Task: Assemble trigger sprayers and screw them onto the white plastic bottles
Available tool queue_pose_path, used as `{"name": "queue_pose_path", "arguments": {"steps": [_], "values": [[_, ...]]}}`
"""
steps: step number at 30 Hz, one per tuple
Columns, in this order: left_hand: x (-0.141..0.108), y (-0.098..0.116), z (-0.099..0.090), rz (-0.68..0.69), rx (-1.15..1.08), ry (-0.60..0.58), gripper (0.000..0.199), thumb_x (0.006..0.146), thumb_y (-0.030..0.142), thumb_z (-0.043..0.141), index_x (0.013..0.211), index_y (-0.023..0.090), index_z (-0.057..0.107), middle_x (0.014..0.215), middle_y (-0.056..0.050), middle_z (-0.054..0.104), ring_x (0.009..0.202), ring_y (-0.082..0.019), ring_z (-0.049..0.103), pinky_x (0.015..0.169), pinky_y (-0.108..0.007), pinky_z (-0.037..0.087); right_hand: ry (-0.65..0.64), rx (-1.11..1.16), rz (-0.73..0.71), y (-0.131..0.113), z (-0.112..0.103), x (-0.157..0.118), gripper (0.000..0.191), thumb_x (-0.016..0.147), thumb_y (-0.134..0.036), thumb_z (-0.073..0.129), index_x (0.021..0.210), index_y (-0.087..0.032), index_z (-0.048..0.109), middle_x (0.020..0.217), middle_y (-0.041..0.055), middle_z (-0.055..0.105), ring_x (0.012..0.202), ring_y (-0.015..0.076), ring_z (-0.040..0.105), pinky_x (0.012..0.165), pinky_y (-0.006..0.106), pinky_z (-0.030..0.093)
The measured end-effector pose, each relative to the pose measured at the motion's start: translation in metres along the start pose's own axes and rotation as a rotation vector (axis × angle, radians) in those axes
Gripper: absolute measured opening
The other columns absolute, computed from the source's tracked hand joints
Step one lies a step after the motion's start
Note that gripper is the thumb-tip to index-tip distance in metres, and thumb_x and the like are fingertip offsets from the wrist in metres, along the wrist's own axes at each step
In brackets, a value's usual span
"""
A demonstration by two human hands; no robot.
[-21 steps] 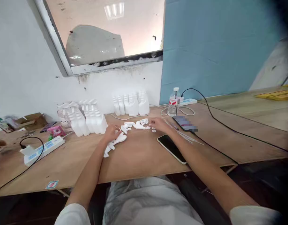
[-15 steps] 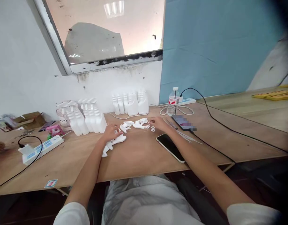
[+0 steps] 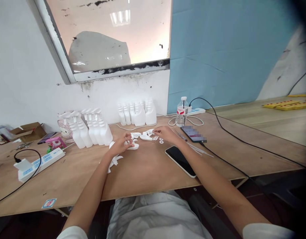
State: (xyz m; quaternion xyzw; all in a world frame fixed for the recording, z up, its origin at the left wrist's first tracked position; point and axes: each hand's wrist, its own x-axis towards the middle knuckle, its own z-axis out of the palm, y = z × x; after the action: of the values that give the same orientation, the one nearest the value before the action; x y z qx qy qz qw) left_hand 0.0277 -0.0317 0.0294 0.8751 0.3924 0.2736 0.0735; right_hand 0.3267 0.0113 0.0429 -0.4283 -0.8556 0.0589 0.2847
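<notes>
My left hand [image 3: 123,144] is over the white spray heads, its thumb and fingers curved and apart, with nothing visible between them. One white spray head [image 3: 136,145] lies beside its fingertips, and another [image 3: 115,160] is below the wrist. My right hand [image 3: 163,133] has its fingers drawn together at the right end of a white spray head [image 3: 146,135]; whatever they pinch is too small to make out. Several small white rings [image 3: 161,140] lie just under that hand.
White spray bottles with heads [image 3: 80,132] stand at the left, headless bottles [image 3: 140,114] by the wall. A black-screened phone [image 3: 180,160], another phone [image 3: 192,133], a water bottle [image 3: 182,113], thin white strips [image 3: 196,149] and a power strip [image 3: 47,161] occupy the table.
My left hand has lifted slightly and its fingers have curled. My right hand has shifted a little left, closer to the spray head. The camera view has tilted slightly.
</notes>
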Motion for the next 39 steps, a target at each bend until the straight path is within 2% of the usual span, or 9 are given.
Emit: {"name": "queue_pose_path", "arguments": {"steps": [6, 9, 14, 18, 22, 27, 32, 36, 39], "values": [[0.006, 0.032, 0.024, -0.008, 0.005, -0.038, 0.015, 0.091, 0.034, 0.049, 0.087, 0.022, 0.057, 0.102, -0.003, 0.06, 0.093, -0.018, 0.056, 0.086, -0.03, 0.041, 0.03, 0.059, -0.178, -0.031, 0.02, -0.003, 0.018, 0.087, -0.024, 0.056, 0.091, -0.02, 0.073, 0.09, 0.004, 0.074, 0.077, 0.0154, 0.065, 0.07, 0.024, 0.045], [0.005, 0.034, 0.033, -0.078, 0.032, -0.047, 0.015, 0.086, 0.037, 0.056, 0.089, 0.023, 0.056, 0.09, -0.002, 0.062, 0.089, -0.021, 0.057, 0.082, -0.032, 0.041, 0.036, 0.067, -0.237, -0.037, 0.035, -0.006, 0.016, 0.086, -0.026, 0.059, 0.087, -0.02, 0.073, 0.08, 0.0035, 0.073, 0.068, 0.0142, 0.062, 0.064, 0.023, 0.043], [0.003, 0.028, 0.043, -0.196, 0.038, -0.022, 0.036, 0.078, 0.041, 0.065, 0.104, 0.023, 0.046, 0.091, -0.001, 0.062, 0.083, -0.021, 0.061, 0.072, -0.03, 0.045, 0.062, 0.052, -0.296, -0.04, 0.048, -0.01, 0.018, 0.087, -0.029, 0.057, 0.084, -0.018, 0.07, 0.073, 0.0039, 0.071, 0.063, 0.014, 0.061, 0.06, 0.023, 0.043], [0.003, 0.027, 0.046, -0.224, 0.036, -0.011, 0.051, 0.074, 0.041, 0.069, 0.112, 0.026, 0.04, 0.092, 0.001, 0.062, 0.085, -0.02, 0.062, 0.072, -0.029, 0.045, 0.041, 0.011, -0.364, -0.046, 0.048, -0.01, 0.021, 0.091, -0.026, 0.05, 0.091, -0.019, 0.07, 0.088, 0.0064, 0.071, 0.077, 0.0171, 0.064, 0.068, 0.027, 0.045], [0.003, 0.03, 0.045, -0.223, 0.051, -0.021, 0.044, 0.075, 0.041, 0.068, 0.109, 0.026, 0.045, 0.088, 0.001, 0.063, 0.085, -0.021, 0.063, 0.072, -0.029, 0.044, -0.065, -0.027, -0.415, -0.052, 0.036, -0.009, 0.021, 0.089, -0.024, 0.051, 0.102, -0.026, 0.068, 0.11, 0.003, 0.068, 0.096, 0.0177, 0.063, 0.082, 0.028, 0.046], [0.002, 0.035, 0.039, -0.185, 0.065, -0.042, 0.032, 0.078, 0.042, 0.064, 0.102, 0.025, 0.051, 0.087, 0.001, 0.063, 0.083, -0.02, 0.062, 0.07, -0.028, 0.043, -0.022, -0.13, -0.098, -0.041, 0.009, -0.042, 0.04, 0.088, -0.031, 0.052, 0.126, -0.02, 0.051, 0.122, 0.0128, 0.06, 0.108, 0.0274, 0.058, 0.088, 0.039, 0.045], [0.003, 0.035, 0.039, -0.169, 0.091, -0.042, 0.03, 0.079, 0.046, 0.062, 0.098, 0.024, 0.052, 0.087, 0.001, 0.063, 0.08, -0.019, 0.061, 0.068, -0.028, 0.041, -0.067, -0.213, 0.244, -0.016, -0.004, -0.113, 0.041, 0.065, -0.036, 0.072, 0.098, -0.014, 0.06, 0.099, 0.0203, 0.065, 0.087, 0.0382, 0.063, 0.067, 0.045, 0.049], [0.003, 0.031, 0.041, -0.14, 0.111, -0.041, 0.029, 0.079, 0.046, 0.062, 0.096, 0.024, 0.055, 0.086, 0.0, 0.064, 0.081, -0.02, 0.06, 0.069, -0.028, 0.041, -0.054, -0.198, 0.326, -0.02, -0.002, -0.139, 0.042, 0.068, -0.033, 0.065, 0.104, -0.013, 0.058, 0.104, 0.0224, 0.063, 0.097, 0.0407, 0.06, 0.076, 0.051, 0.049], [0.003, 0.029, 0.042, -0.107, 0.127, -0.042, 0.029, 0.08, 0.047, 0.062, 0.097, 0.024, 0.056, 0.088, 0.0, 0.064, 0.085, -0.02, 0.06, 0.073, -0.028, 0.041, -0.076, -0.122, 0.242, -0.054, -0.001, -0.153, 0.057, 0.06, -0.023, 0.066, 0.115, -0.019, 0.056, 0.116, 0.0165, 0.061, 0.107, 0.0354, 0.058, 0.09, 0.047, 0.048]]}}
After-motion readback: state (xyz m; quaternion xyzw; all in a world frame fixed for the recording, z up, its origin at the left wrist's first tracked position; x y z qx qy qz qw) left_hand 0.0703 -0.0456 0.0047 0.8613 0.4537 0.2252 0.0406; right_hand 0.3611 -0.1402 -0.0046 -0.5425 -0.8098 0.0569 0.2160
